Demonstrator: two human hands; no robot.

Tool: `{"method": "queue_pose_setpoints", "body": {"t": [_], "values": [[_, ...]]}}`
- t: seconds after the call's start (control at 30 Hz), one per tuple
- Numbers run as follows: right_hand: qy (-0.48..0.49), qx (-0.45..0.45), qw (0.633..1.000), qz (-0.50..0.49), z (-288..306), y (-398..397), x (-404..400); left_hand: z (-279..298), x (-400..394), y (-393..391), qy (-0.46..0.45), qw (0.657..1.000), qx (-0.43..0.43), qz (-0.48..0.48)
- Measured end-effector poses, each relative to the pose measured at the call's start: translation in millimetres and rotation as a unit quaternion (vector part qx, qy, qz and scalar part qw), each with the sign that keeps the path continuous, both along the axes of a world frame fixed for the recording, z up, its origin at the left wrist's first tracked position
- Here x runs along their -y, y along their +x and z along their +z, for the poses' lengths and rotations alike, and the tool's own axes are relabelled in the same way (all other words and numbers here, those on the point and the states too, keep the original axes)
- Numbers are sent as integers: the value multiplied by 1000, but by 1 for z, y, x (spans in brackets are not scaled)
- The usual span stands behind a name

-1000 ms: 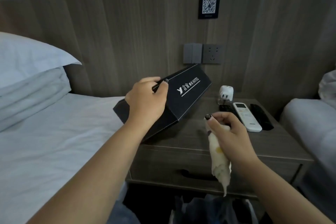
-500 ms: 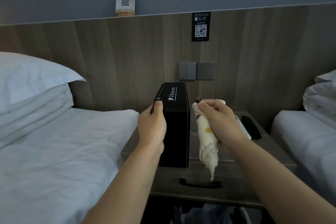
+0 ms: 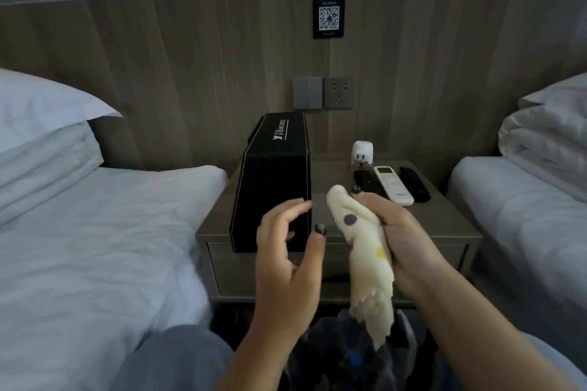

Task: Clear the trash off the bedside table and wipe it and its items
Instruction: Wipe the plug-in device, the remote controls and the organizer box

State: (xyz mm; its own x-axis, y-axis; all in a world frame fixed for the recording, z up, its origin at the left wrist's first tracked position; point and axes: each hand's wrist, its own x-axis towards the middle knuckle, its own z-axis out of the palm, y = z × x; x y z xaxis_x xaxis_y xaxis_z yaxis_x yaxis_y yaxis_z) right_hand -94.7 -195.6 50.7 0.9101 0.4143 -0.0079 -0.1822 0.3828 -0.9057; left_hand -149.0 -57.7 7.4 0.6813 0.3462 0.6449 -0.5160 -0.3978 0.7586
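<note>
1. The black box (image 3: 273,181) is long and rectangular, with pale stitching along its edges and white print on its top face; it lies on the left part of the tabletop (image 3: 438,225), its near end at the front edge.
2. The cloth (image 3: 365,251) is pale yellow with a purple dot and a yellow dot, bunched in the right hand (image 3: 397,232), which is closed around it; its loose end hangs below the tabletop front.
3. The left hand (image 3: 289,251) is open, fingers spread, just in front of the box's near end and holding nothing.
4. At the back right lie a white remote (image 3: 394,184) between two black remotes (image 3: 414,189), touching or nearly so, with a white plug adapter (image 3: 362,152) behind them.
5. The middle of the tabletop is bare between box and remotes; a bed (image 3: 95,232) flanks each side.
6. Below the tabletop sits a bag (image 3: 343,355); its contents cannot be made out.
</note>
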Motion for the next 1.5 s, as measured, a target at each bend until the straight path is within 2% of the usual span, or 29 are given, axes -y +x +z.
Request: {"method": "queue_pose_setpoints", "body": {"t": [0.07, 0.13, 0.3, 0.33, 0.4, 0.5, 0.6, 0.77, 0.83, 0.9, 0.97, 1.03, 1.1, 1.2, 1.3, 1.4, 1.5], "values": [[-24, 34, 999, 3, -6, -8, 2, -11, 6, -4, 3, 998, -41, -54], [-54, 49, 997, -23, -16, -15, 4, -21, 9, -9, -32, 994, -68, -81], [-158, 102, 961, -202, -51, -18, 4, -50, 18, -23, -171, 969, -125, -128], [-159, 102, 961, -203, -58, -19, 3, -55, 19, -25, -181, 962, -140, -146], [-132, 82, 977, -146, -73, -20, 2, -64, 19, -24, -191, 954, -163, -163], [-82, 18, 995, -49, -93, -20, 7, -77, 13, -19, -232, 947, -184, -123], [-120, -9, 992, -29, -105, -17, 13, -88, 8, -16, -286, 932, -207, -78], [-182, 65, 978, -73, -111, -15, 15, -99, 15, -13, -196, 948, -246, -54], [-191, 81, 977, -55, -111, -16, 18, -100, 15, -11, -208, 942, -258, -51], [-184, 78, 980, -18, -111, -18, 20, -97, 14, -12, -224, 934, -264, -88], [-175, 72, 982, 11, -108, -20, 22, -96, 13, -13, -201, 934, -274, -106], [-172, 63, 983, -16, -107, -20, 21, -99, 12, -12, -199, 936, -280, -83], [-183, 54, 978, -85, -107, -17, 21, -102, 11, -10, -214, 933, -285, -42], [-215, 69, 953, -200, -107, -12, 27, -103, 8, -9, -208, 930, -303, 17], [-274, 123, 906, -297, -103, -6, 38, -102, 3, -10, -191, 929, -313, 49], [-324, 158, 862, -356, -101, -2, 43, -99, 2, -10, -191, 927, -315, 65], [-352, 206, 829, -382, -100, -3, 41, -98, 2, -10, -252, 904, -340, 59]]}}
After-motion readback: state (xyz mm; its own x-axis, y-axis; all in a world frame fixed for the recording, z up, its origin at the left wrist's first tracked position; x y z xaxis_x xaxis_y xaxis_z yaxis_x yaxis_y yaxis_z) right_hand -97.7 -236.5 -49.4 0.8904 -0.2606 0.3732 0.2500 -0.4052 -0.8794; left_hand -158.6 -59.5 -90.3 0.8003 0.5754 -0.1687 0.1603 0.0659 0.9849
